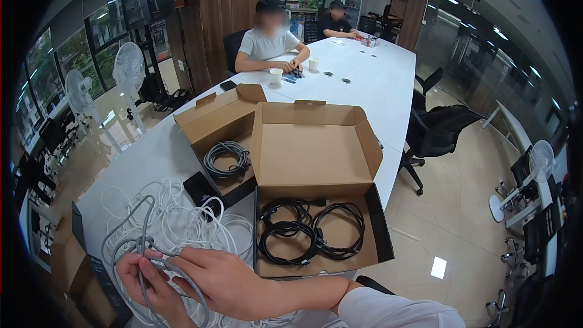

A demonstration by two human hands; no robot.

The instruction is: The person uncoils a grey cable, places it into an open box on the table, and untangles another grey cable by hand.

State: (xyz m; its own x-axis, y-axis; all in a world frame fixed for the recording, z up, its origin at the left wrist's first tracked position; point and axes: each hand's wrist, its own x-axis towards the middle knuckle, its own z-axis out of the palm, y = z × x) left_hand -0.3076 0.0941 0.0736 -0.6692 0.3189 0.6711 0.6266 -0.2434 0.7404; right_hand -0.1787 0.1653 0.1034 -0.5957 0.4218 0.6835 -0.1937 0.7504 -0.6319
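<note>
A grey cable (144,222) hangs in loose loops around my two hands at the lower left. My left hand (149,285) is closed on it, with strands crossing at the thumb. My right hand (221,282) reaches in from the right, its fingers curled round another part of the same cable; its fingertips are partly hidden. Beneath and behind them lies a tangled heap of white cables (173,200). Beside my right forearm stands an open cardboard box (382,231) with coiled black cables (288,243) in it. A second open box (243,193) holds a coiled grey cable (226,159).
A dark small box (203,189) lies by the white heap. Another carton (79,255) stands at the left table edge. Two people sit farther along the white table (376,85), near paper cups (276,76). Office chairs (440,130) and fans (129,67) flank the table.
</note>
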